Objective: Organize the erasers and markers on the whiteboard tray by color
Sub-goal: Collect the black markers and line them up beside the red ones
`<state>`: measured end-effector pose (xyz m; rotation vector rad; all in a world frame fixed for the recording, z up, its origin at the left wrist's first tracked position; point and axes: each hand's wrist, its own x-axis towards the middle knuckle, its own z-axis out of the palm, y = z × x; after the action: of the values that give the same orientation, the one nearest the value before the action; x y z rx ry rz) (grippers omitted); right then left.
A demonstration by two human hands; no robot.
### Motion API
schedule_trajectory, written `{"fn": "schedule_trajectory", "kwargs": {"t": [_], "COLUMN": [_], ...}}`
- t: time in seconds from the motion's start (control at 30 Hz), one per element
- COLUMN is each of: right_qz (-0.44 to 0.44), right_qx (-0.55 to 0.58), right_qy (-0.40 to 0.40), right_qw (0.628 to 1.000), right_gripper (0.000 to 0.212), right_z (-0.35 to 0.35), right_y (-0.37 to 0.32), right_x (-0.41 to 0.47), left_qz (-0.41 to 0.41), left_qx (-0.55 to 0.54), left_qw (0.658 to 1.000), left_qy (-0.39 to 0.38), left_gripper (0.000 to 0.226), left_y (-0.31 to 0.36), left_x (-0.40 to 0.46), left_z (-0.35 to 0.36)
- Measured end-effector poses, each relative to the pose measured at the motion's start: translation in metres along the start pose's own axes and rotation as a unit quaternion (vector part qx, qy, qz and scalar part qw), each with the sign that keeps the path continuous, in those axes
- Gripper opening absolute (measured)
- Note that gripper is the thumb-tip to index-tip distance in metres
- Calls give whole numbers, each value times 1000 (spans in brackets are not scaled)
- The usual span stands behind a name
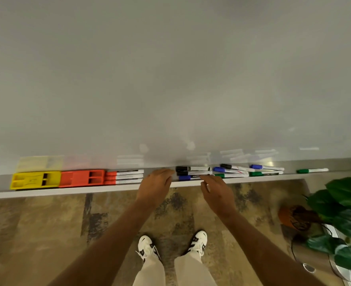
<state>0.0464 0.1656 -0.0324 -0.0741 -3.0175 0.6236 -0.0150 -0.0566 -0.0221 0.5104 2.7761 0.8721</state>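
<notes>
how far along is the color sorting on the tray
Done: the yellow eraser, red eraser and three red markers sit grouped at the left. In hand: nothing held; left hand and right hand reach the mixed pile. Left: sorting black, blue and green, including the lone green marker.

Dim, soft light; plant (343,215) blurred, perhaps by motion; edges bowed.
</notes>
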Motion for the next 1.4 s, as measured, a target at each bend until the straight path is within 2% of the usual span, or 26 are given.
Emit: {"fn": "schedule_trajectory", "kwargs": {"t": [0.1,0.27,0.53,0.67,1.03,1.4], "right_qz": [39,40,69,58,35,18], "right_qx": [-3,5,10,8,34,41], "right_qy": [-17,-29,-41,-43,-56,-48], "right_qw": [999,999,997,997,997,998], "right_gripper": [27,20,16,13,26,23], "right_z": [-15,-39,-59,-56,-33,-25], "right_y": [30,68,103,103,88,81], "right_x": [-13,-36,-44,-37,-12,-12], "left_qz": [19,29,30,44,59,9], "left_qx": [41,112,176,202,214,276], "left_qw": [998,987,978,971,968,952], "left_qy": [-45,-115,-108,-123,-118,-128], "left_gripper": [30,55,47,53,58,49], "left_y": [18,27,29,31,26,25], "left_x": [19,35,47,49,52,42], "left_z": [24,55,70,73,76,71]}}
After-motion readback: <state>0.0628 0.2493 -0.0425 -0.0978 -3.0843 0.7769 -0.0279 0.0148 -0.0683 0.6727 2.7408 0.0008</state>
